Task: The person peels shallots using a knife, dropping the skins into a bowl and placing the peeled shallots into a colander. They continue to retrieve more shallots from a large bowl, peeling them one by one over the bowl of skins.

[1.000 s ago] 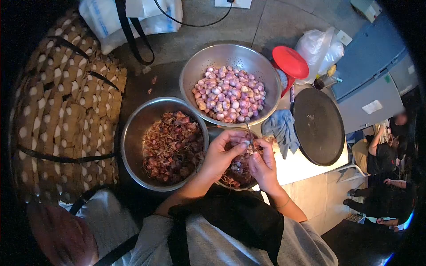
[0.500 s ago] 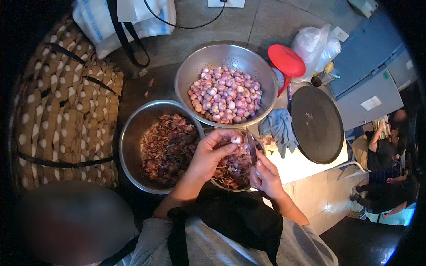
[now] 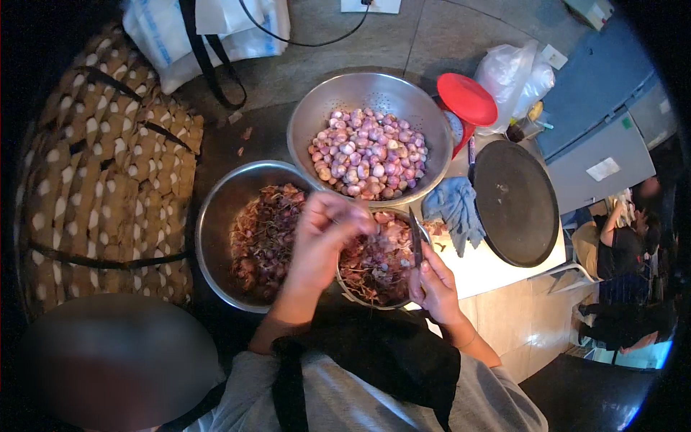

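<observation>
My left hand [image 3: 324, 234] is blurred in motion over the gap between two steel bowls, its fingers curled; I cannot tell whether it holds a shallot. My right hand [image 3: 434, 286] grips a small knife [image 3: 415, 241] with the blade pointing up, at the right edge of a small bowl [image 3: 360, 299] of unpeeled shallots [image 3: 381, 259]. Behind it, a steel colander [image 3: 317, 108] holds many peeled purple shallots [image 3: 371, 155]. A larger steel bowl [image 3: 212, 216] on the left holds brown skins [image 3: 263, 237].
A blue cloth [image 3: 452, 209] and a round black pan [image 3: 515, 201] lie to the right on a white surface. A red lid [image 3: 466, 99] and a plastic bag [image 3: 515, 72] sit behind them. A brown patterned bag [image 3: 108, 180] fills the left. People sit at far right [image 3: 626, 241].
My hands were together over the small bowl, cutting a shallot. They have parted; the left hand has swung left, and the right hand with the knife stays at the bowl's right edge.
</observation>
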### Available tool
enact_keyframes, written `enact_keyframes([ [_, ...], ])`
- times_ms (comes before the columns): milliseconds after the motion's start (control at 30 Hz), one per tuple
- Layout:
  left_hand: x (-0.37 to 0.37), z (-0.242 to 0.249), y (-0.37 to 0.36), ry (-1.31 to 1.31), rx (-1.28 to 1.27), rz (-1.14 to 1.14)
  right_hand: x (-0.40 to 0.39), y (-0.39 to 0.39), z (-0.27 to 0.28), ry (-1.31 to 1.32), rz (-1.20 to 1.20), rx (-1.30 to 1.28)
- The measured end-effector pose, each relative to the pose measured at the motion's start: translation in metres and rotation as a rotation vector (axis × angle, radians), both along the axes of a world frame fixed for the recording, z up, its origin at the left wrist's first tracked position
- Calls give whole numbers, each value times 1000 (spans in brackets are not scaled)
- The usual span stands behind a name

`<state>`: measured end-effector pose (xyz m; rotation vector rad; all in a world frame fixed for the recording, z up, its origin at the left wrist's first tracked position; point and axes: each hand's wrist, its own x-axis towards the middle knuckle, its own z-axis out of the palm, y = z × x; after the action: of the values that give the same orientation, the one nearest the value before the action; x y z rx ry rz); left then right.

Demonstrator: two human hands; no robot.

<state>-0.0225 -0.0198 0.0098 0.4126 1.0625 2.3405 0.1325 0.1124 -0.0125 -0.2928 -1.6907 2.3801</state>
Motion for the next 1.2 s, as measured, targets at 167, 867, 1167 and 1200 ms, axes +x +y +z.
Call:
enact_keyframes([
  [167,-48,47,-57,107,104,892,0,-1,-3,-41,-31,21],
  [867,-16,25,-15,-73,77,200,-5,-7,9,38,102,-1],
  [1167,23,3,19,-127,-40,-141,-5,-6,13,74,94,71],
  [1200,22,4,19,-103,-50,-136,-5,-5,12,77,104,72],
])
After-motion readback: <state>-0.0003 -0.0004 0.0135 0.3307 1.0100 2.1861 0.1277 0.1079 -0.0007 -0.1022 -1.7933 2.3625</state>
